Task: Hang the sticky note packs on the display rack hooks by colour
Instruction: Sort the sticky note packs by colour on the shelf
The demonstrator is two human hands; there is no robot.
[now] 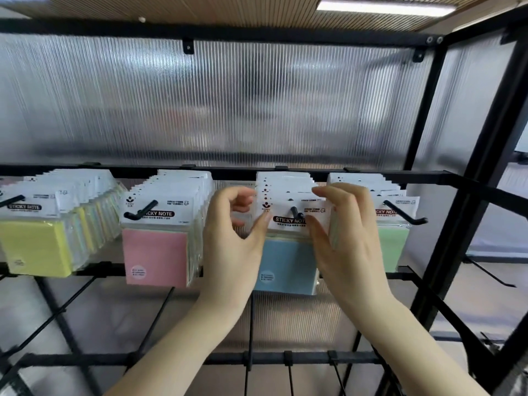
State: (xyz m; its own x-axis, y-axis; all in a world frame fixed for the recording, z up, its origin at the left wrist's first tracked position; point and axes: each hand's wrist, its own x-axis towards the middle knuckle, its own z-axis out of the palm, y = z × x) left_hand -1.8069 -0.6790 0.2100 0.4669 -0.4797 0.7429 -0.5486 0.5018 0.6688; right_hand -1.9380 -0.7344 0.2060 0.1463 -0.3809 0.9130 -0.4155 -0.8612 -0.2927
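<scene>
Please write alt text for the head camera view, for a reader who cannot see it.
Two bare hands, left hand and right hand, hold a blue sticky note pack on a black rack hook. Yellow, pink and green packs hang on neighbouring hooks.

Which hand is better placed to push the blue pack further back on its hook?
Probably the right hand: its fingers lie on the blue pack's header beside the hook; the left hand touches only its edge.

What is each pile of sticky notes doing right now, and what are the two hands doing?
Yellow packs: hanging on the far-left hook.
Pink packs: hanging on their hook, untouched.
Blue packs: hanging on the hook, front pack held at both sides.
Green packs: hanging, partly hidden.
Left hand: pinching the blue pack's left edge.
Right hand: gripping its right edge.
Lower hooks: bare.
</scene>
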